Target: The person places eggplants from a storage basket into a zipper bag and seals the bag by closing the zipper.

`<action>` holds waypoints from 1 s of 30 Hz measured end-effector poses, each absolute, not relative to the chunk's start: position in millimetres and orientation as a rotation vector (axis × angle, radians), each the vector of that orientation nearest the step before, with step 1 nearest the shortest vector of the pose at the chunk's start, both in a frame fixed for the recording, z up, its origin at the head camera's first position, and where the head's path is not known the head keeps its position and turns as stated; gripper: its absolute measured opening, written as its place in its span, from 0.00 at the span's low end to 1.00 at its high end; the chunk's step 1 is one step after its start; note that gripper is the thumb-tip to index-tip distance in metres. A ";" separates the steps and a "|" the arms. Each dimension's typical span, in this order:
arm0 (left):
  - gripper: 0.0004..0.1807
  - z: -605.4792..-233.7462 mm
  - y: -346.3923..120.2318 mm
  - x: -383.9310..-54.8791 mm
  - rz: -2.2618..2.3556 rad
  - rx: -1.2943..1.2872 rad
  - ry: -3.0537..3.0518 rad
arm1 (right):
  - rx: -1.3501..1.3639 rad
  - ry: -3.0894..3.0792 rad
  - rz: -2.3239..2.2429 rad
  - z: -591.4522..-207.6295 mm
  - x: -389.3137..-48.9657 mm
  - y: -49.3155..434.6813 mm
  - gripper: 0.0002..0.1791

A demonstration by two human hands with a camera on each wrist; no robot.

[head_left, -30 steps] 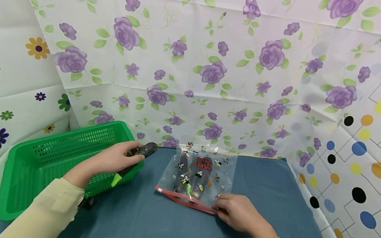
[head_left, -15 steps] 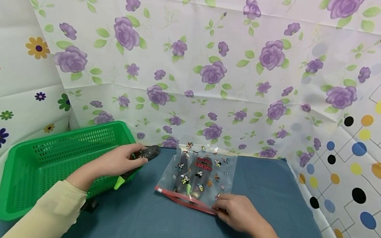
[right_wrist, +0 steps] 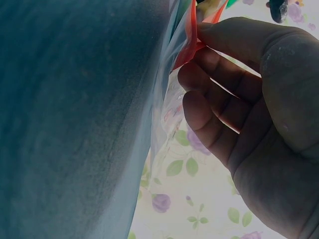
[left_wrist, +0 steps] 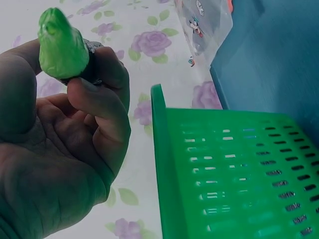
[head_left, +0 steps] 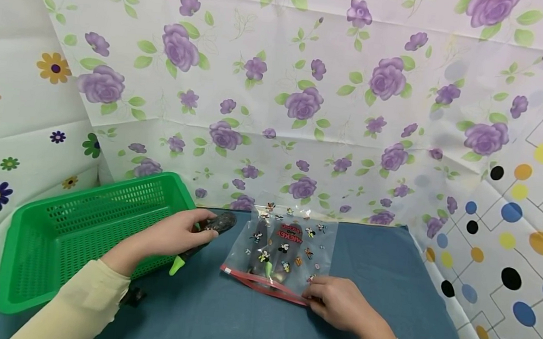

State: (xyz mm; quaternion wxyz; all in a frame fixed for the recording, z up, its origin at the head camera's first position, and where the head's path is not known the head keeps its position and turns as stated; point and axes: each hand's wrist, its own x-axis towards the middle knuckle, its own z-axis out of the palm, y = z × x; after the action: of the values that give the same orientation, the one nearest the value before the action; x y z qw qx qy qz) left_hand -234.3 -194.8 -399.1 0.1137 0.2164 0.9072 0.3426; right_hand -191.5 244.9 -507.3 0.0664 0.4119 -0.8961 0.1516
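My left hand (head_left: 177,234) grips a long dark eggplant-like piece (head_left: 224,222) with a light green end. In the left wrist view the fingers and thumb curl round it just behind that green end (left_wrist: 62,47). It is held up between the basket and a clear zip bag (head_left: 312,255) with cartoon prints. Dark pieces (head_left: 288,247), one showing a green tip, lie inside the bag. My right hand (head_left: 342,304) pinches the right end of the bag's red zip edge (head_left: 260,284). The right wrist view shows thumb and forefinger on the red strip (right_wrist: 188,45), the other fingers loosely bent.
A green perforated basket (head_left: 22,260) stands on the left of the blue cloth (head_left: 217,328). Behind the table hangs a flowered sheet (head_left: 280,83), and a dotted one (head_left: 530,232) closes off the right side. A small black thing (head_left: 134,296) shows beneath the left wrist.
My left hand has moved right and slightly down with the dark piece, from over the basket's edge towards the bag. The right hand and the bag have stayed put.
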 end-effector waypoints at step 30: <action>0.32 -414.7 -150.3 -228.8 1.069 0.798 2.525 | 1.247 -2.712 0.449 -507.0 -192.5 246.1 0.08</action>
State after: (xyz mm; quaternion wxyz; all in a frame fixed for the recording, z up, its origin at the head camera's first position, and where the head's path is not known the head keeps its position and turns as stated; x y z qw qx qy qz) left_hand -228.8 -150.3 -414.7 0.1422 0.2764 0.8752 0.3706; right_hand -192.5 246.1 -507.0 0.0615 0.4123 -0.8968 0.1484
